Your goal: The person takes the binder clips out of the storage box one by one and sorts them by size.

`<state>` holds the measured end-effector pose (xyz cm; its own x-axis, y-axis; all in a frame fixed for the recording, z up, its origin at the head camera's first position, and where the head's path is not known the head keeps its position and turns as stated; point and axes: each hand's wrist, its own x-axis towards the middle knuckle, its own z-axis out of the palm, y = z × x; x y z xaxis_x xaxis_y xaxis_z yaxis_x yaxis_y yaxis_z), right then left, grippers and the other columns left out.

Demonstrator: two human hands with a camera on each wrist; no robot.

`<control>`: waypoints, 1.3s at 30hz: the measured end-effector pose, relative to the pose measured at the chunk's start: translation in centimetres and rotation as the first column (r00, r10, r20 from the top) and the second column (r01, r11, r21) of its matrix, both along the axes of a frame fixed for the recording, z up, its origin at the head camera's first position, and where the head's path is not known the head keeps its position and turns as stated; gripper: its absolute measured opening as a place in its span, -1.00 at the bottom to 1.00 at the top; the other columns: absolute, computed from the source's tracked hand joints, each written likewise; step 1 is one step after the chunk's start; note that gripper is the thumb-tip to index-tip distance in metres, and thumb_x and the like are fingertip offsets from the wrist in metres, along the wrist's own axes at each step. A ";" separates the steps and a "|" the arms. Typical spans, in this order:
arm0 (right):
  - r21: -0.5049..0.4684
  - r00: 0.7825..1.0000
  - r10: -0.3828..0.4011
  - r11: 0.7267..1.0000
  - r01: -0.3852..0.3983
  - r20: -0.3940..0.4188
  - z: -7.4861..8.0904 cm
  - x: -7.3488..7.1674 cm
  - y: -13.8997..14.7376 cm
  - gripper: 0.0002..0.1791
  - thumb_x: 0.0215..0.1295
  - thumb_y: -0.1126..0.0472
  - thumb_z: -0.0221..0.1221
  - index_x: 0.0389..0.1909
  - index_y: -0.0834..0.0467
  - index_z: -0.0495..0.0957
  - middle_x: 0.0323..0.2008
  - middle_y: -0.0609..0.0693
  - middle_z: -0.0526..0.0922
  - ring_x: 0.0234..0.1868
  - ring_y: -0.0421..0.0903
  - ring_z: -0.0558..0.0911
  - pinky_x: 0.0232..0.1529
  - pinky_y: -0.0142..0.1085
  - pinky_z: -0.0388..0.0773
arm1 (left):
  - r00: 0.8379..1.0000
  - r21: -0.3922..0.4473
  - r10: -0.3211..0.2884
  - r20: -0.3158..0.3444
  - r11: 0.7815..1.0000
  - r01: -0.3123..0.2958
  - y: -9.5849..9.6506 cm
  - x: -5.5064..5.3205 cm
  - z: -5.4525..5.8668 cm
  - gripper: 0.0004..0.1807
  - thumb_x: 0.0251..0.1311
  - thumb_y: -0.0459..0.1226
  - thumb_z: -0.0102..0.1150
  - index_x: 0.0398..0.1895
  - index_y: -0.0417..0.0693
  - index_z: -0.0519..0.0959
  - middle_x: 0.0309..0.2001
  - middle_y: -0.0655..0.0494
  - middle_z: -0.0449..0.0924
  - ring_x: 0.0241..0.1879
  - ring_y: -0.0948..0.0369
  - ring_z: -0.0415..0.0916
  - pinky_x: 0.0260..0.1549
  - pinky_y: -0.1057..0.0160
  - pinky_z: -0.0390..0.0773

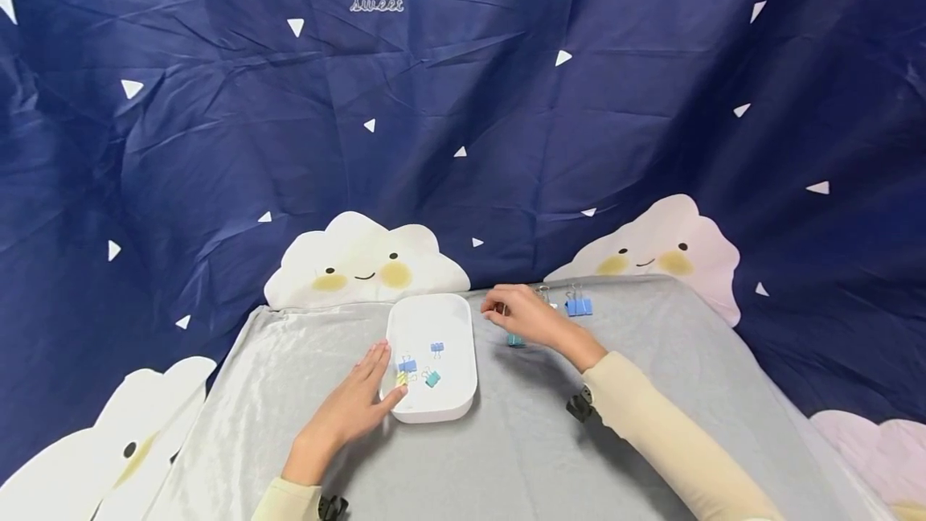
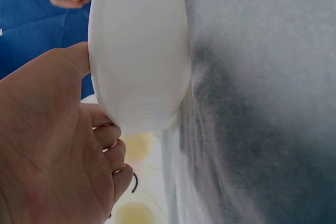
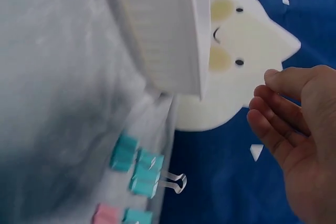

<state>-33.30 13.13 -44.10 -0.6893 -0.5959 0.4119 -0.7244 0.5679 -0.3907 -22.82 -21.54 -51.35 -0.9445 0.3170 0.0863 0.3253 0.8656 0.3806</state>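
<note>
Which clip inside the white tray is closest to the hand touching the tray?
The yellow clip. It lies at the tray's near left edge, right beside the left hand's fingertips; the blue and teal clips sit farther in.

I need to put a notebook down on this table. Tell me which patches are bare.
The grey satin tablecloth is bare along the near edge, between the white plastic tray and the right forearm. It is also bare left of the left hand, and far right past the blue binder clips. It is crowded between the tray and the right hand, where clips lie.
</note>
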 end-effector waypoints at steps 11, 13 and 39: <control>0.158 0.993 0.117 0.980 -0.117 0.012 1.9 -0.6 -6.7 -0.89 0.50 0.21 0.31 -0.19 0.07 0.80 -0.28 -0.14 0.78 -0.32 -0.28 0.62 -0.24 -0.40 0.62 | 1.000 -0.006 -0.002 0.003 1.000 0.002 -0.3 0.0 -0.1 -0.04 0.54 0.21 0.03 0.70 -0.25 0.07 0.74 -0.10 -0.04 0.72 -0.09 -0.05 0.69 -0.14 0.07; 0.194 0.990 0.143 0.971 -0.141 0.005 2.0 -0.8 -7.9 -0.89 0.50 0.23 0.30 -0.20 0.08 0.80 -0.30 -0.13 0.78 -0.32 -0.27 0.61 -0.22 -0.40 0.63 | 1.000 -0.006 -0.003 -0.002 1.000 0.003 -0.3 0.0 -0.1 -0.04 0.54 0.22 0.03 0.70 -0.26 0.07 0.73 -0.11 -0.03 0.72 -0.10 -0.04 0.69 -0.14 0.07; 0.544 0.970 0.061 0.819 -0.185 0.237 -3.7 -1.4 -16.3 -0.71 0.42 0.18 0.38 0.11 0.07 0.70 -0.04 -0.05 0.79 -0.03 -0.18 0.70 0.15 -0.32 0.67 | 1.000 -0.001 -0.013 -0.008 1.000 0.013 -0.2 0.0 0.1 -0.05 0.54 0.20 0.05 0.69 -0.27 0.08 0.73 -0.11 -0.03 0.72 -0.09 -0.04 0.69 -0.15 0.09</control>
